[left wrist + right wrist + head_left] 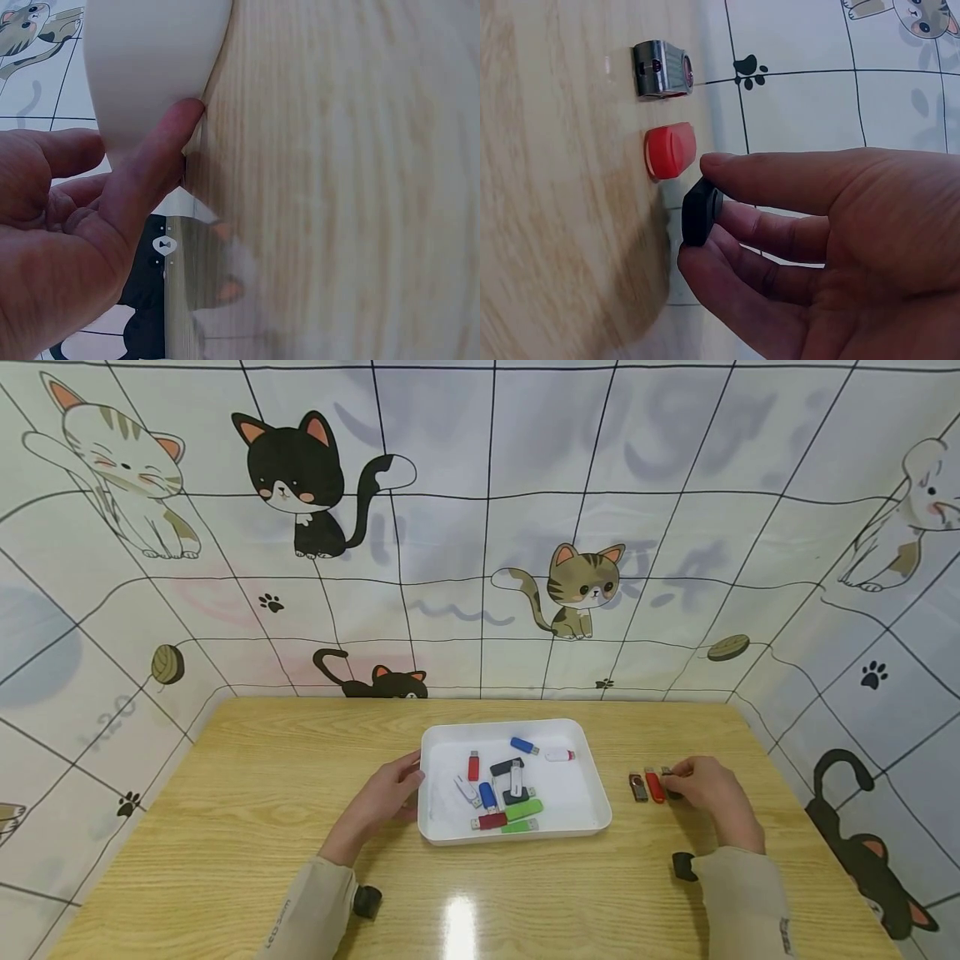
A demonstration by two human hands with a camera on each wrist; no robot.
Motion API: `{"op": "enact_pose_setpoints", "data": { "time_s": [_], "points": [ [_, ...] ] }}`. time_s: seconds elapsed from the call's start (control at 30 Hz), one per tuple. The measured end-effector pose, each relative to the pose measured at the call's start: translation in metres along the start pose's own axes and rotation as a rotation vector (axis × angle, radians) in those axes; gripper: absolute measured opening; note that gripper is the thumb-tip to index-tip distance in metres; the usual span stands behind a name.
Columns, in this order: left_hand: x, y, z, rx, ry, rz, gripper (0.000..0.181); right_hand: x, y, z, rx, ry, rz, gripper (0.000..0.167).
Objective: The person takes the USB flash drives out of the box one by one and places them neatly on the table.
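Observation:
My left hand (386, 789) grips the left end of a white tray (592, 793). In the left wrist view, fingers (180, 124) lie against the tray's outer wall (154, 67), near its lower edge. Over on the right, my right hand (708, 789) pinches a black USB flash drive (697, 214) between thumb and fingers, close to the table. Beside it lie a red USB flash drive (655, 787) and a dark one with a metal swivel cover (638, 787), side by side.
Several USB flash drives lie loose in the tray, among them a blue one (523, 745), a red one (473, 766), a green one (523, 810) and a white one (559, 756). The wooden table (300, 752) meets a cat-patterned cloth (450, 543) at the back and sides.

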State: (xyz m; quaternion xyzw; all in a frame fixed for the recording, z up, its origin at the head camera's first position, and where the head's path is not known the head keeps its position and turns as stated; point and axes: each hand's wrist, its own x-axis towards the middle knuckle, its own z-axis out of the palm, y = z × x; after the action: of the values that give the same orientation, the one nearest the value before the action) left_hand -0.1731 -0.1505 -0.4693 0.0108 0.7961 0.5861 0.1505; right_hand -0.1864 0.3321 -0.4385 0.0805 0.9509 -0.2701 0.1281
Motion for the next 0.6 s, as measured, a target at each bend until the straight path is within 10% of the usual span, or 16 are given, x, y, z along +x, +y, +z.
{"op": "enact_pose_setpoints", "data": {
  "time_s": [0.6],
  "points": [
    [0.0022, -0.0003, -0.0005, -0.008, 0.000, -0.033, 0.053, 0.0022, 0.0038, 0.0040, -0.008, 0.002, 0.037, 0.041]
  ]
}}
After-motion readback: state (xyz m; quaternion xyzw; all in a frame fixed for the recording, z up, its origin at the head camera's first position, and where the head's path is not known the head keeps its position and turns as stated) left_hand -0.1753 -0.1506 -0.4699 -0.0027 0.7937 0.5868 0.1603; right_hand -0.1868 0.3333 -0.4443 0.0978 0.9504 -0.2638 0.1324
